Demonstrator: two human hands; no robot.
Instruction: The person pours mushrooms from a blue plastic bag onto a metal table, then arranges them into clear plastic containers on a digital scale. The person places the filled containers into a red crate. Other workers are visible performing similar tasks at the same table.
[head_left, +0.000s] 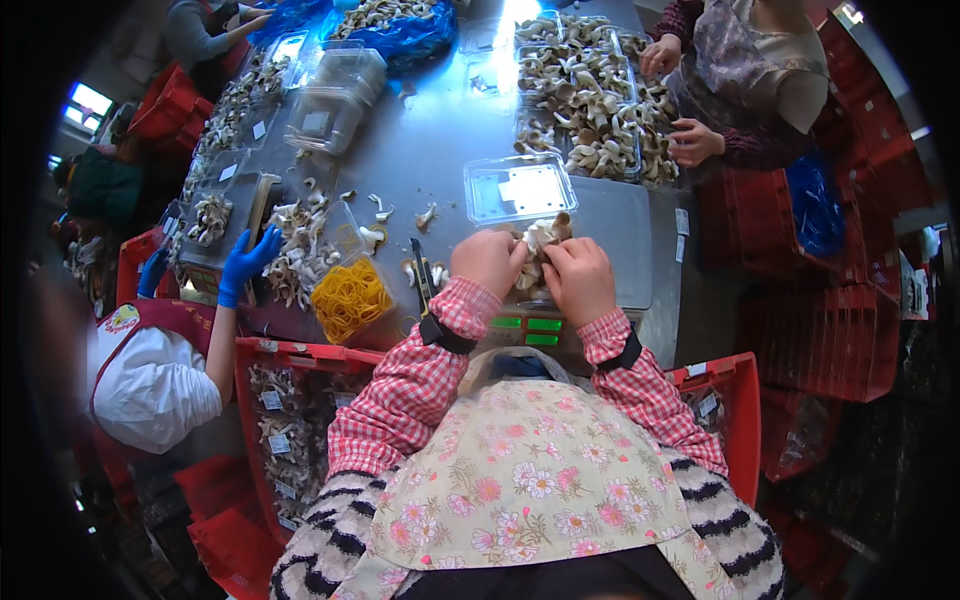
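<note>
Both of my hands work over a clear plastic clamshell box whose open lid (521, 187) leans away from me. Mushrooms (541, 236) with pale stems and brown caps fill its base, which rests on a weighing scale (630, 225). My left hand (486, 262) pinches the mushrooms from the left, fingertips partly hidden among them. From the right, my right hand (581, 274) grips the same cluster with thumb and fingers. Green lit displays (523, 324) show on the scale's front, below my wrists.
Left of me lie a box cutter (422, 274), a tub of yellow rubber bands (352, 298) and loose mushrooms (300, 251). A co-worker's blue-gloved hand (251, 262) is beside that pile. Filled mushroom boxes (592, 105) stand beyond, near another person's hands (694, 142). Red crates (307, 352) flank me.
</note>
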